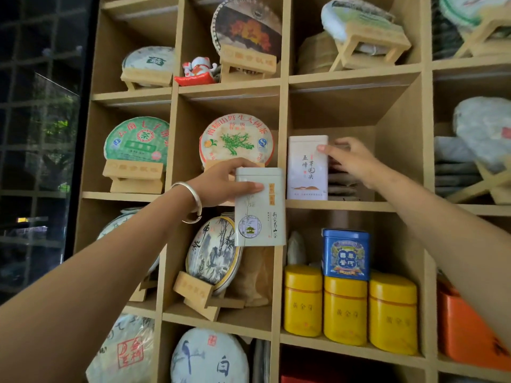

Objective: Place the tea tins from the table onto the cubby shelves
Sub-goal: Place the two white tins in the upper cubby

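Observation:
My left hand (pixel 224 181) grips the top of a pale green-white tea tin (pixel 260 217) and holds it upright in the air, in front of the shelf's vertical divider. A white tea tin (pixel 305 172) with black writing stands upright at the left of the middle cubby (pixel 387 139). My right hand (pixel 351 158) reaches into that cubby, thumb on the white tin's upper right corner and fingers behind it. Dark flat tea packets (pixel 343 183) lie stacked beside the tin, under my right hand.
The wooden cubby shelf (pixel 284 87) fills the view. Round wrapped tea cakes on wooden stands, such as one (pixel 235 142), occupy many cubbies. Below the middle cubby stand three yellow canisters (pixel 345 308) with a blue tin (pixel 345 252) on top. An orange box (pixel 467 333) sits lower right.

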`<state>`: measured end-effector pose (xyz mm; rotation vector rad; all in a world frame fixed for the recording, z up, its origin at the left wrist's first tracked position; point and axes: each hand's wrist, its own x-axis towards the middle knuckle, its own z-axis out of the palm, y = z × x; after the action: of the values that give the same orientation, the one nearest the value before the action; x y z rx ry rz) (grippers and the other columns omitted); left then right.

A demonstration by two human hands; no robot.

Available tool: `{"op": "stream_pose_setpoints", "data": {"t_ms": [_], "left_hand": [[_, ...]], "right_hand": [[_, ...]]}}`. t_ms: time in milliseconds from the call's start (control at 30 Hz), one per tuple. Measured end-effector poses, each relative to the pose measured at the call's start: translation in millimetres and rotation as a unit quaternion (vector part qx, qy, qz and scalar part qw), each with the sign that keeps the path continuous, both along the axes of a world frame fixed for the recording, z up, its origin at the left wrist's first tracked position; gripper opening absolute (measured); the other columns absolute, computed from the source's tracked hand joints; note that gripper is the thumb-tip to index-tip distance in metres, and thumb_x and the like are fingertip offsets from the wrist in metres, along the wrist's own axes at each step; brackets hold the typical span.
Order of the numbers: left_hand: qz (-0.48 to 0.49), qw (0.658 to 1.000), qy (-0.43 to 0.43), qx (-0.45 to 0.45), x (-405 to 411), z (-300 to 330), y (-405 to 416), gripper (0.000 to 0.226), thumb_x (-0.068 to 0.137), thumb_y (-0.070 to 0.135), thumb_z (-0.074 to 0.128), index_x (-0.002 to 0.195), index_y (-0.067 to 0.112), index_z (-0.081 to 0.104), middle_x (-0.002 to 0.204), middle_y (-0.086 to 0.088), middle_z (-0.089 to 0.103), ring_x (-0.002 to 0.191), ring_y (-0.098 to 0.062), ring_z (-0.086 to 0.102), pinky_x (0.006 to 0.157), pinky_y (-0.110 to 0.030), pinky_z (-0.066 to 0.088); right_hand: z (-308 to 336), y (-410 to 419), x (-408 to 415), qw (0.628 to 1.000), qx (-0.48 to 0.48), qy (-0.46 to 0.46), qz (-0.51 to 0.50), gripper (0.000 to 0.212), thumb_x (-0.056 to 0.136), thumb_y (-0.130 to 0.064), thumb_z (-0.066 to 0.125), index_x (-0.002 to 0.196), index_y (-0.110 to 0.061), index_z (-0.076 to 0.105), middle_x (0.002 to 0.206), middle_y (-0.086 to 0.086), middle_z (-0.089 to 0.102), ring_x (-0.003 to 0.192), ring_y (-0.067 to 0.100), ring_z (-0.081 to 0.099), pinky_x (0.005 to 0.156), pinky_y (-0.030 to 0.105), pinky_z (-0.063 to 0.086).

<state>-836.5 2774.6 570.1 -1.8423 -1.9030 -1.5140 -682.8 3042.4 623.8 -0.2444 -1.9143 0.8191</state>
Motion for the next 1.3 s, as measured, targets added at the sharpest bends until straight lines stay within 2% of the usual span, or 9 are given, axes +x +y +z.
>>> {"op": "stream_pose_setpoints", "data": {"t_ms": [133,233,333,433,700,800,900,1167,1300], "left_hand": [[0.005,1.000,0.015,0.001,10.0,5.9,3.0,0.034,0.080,0.031,0.073,0.111,0.026,0.061,0.112,-0.001,0.063,0.089,-0.011,0.071,0.070,-0.026,0.059],[-0.012,1.000,0.021,0.012,25.2,13.8,12.2,0.032,0.082,0.031,0.072,0.111,0.029,0.060,0.112,0.001,0.064,0.087,-0.009,0.071,0.065,-0.021,0.057],[-0.039,0.999,0.025,0.029,46.9,22.6,29.0,0.031,0.083,0.028,0.071,0.112,0.028,0.059,0.108,0.002,0.064,0.084,-0.005,0.070,0.062,-0.018,0.055],[-0.064,0.996,0.048,0.031,72.0,34.2,50.3,0.032,0.083,0.028,0.071,0.112,0.028,0.058,0.106,0.003,0.061,0.083,-0.004,0.069,0.061,-0.018,0.055],[-0.059,0.994,0.056,0.078,123.4,59.8,91.6,0.057,0.080,0.036,0.073,0.130,0.026,0.046,0.105,0.007,0.058,0.087,-0.003,0.061,0.053,-0.010,0.049],[-0.034,0.995,0.002,0.095,125.0,57.5,104.5,0.067,0.084,0.042,0.068,0.139,0.022,0.036,0.113,0.003,0.058,0.092,-0.008,0.062,0.065,-0.020,0.053],[0.009,0.997,-0.002,0.079,117.8,44.2,110.7,0.060,0.090,0.035,0.062,0.140,0.017,0.036,0.122,-0.005,0.058,0.106,-0.022,0.060,0.090,-0.041,0.053],[-0.014,0.999,-0.012,0.027,109.8,6.8,133.7,0.042,0.091,-0.002,0.051,0.132,0.008,0.050,0.106,0.000,0.064,0.103,-0.018,0.060,0.072,-0.019,0.053],[-0.004,1.000,0.019,0.021,111.1,3.7,146.5,0.034,0.092,0.000,0.049,0.125,0.006,0.054,0.123,-0.009,0.064,0.112,-0.024,0.061,0.085,-0.034,0.056]], "right_hand": [[-5.3,-11.6,29.6,0.994,0.030,0.102,-0.027,0.039,0.080,-0.052,0.067,0.105,-0.024,0.057,0.109,0.002,0.064,0.098,0.016,0.064,0.081,0.033,0.055],[-23.0,-32.2,56.6,0.997,0.024,-0.004,0.072,0.038,0.078,-0.053,0.066,0.103,-0.025,0.060,0.106,0.006,0.069,0.091,0.013,0.069,0.072,0.025,0.054],[-41.4,-47.9,73.3,0.982,0.004,-0.118,0.146,0.058,0.072,-0.050,0.065,0.120,-0.021,0.056,0.114,0.009,0.067,0.098,0.017,0.069,0.081,0.028,0.056],[-50.6,-52.4,85.8,0.981,-0.022,-0.097,0.168,0.068,0.068,-0.040,0.072,0.129,-0.018,0.049,0.114,0.007,0.069,0.101,0.021,0.069,0.085,0.035,0.055],[-33.9,-33.3,129.4,0.992,-0.025,0.004,0.124,0.030,0.089,-0.016,0.064,0.117,-0.014,0.055,0.112,0.007,0.068,0.100,0.019,0.069,0.082,0.034,0.057],[-25.8,-23.8,130.2,0.996,-0.032,0.027,0.079,0.038,0.091,-0.017,0.061,0.128,-0.012,0.050,0.116,0.006,0.066,0.101,0.017,0.068,0.083,0.033,0.057],[-17.9,-12.5,126.5,0.998,-0.034,0.024,0.037,0.040,0.093,-0.017,0.060,0.131,-0.013,0.049,0.117,0.001,0.066,0.104,0.014,0.066,0.084,0.034,0.056],[-18.8,13.6,98.0,0.999,-0.020,-0.039,-0.025,0.036,0.094,-0.023,0.058,0.129,-0.019,0.049,0.121,-0.002,0.063,0.105,0.011,0.062,0.083,0.033,0.053],[-21.9,23.3,87.9,0.998,-0.053,-0.040,0.001,0.033,0.096,-0.024,0.053,0.128,-0.019,0.049,0.123,0.000,0.063,0.109,0.014,0.061,0.097,0.043,0.049]]}}
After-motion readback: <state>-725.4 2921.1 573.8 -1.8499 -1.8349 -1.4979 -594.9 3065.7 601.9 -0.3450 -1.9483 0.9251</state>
